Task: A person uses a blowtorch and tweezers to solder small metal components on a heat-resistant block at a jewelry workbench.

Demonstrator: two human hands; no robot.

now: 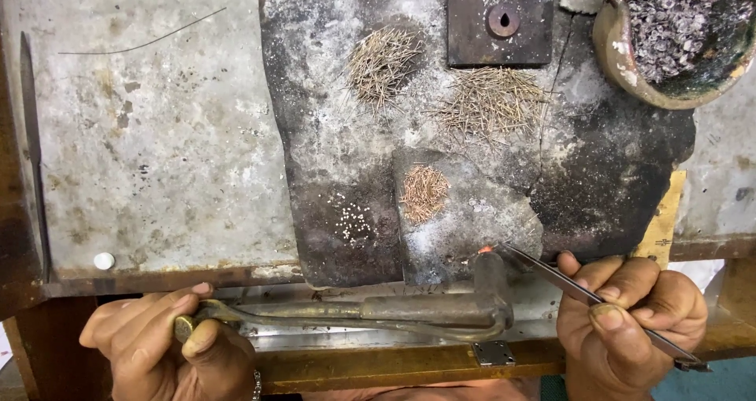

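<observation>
Head view looks down on a dark, scorched soldering slab [331, 180] lying on a stained grey metal bench top [157, 141]; left of the slab the bench is bare apart from a thin wire [142, 42] and a small white bead [103, 260], leaving open room there. At the slab's front edge the left hand [157, 346] grips the curled handle of a brass blowtorch [409, 310], whose upturned nozzle shows what may be a small orange glow at its tip. Right of the nozzle, the right hand [630, 322] pinches slim metal tweezers [583, 295], tips touching the slab's front edge. On the slab lie three heaps of fine wire pins [488, 102]; a clay bowl [610, 42] of grey bits sits at its far right corner.
</observation>
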